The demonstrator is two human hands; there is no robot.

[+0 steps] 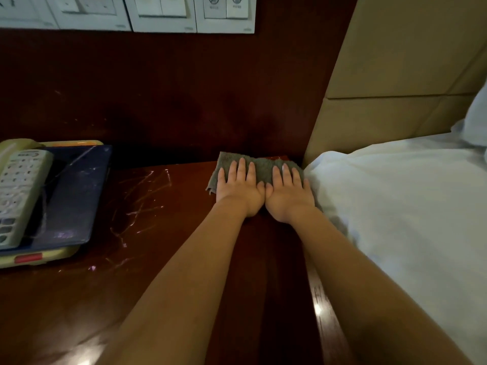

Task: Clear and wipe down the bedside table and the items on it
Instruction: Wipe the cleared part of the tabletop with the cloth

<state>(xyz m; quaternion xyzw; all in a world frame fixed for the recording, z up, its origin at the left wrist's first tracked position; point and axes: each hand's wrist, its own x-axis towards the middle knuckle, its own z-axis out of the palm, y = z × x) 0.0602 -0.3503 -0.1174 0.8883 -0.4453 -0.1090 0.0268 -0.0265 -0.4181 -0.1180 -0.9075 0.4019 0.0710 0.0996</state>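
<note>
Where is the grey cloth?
Head view: the grey cloth lies on the table, far right corner, beside the bed, under the left hand and right hand.

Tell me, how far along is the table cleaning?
Done: the table looks streak-free on the right. In hand: left hand and right hand press the cloth flat at the back corner. Left: white streaks, plus phone, remote and folder uncleared.

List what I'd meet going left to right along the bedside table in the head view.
Telephone keypad → blue folder → white marks → left hand → right hand → white bedding.
</note>
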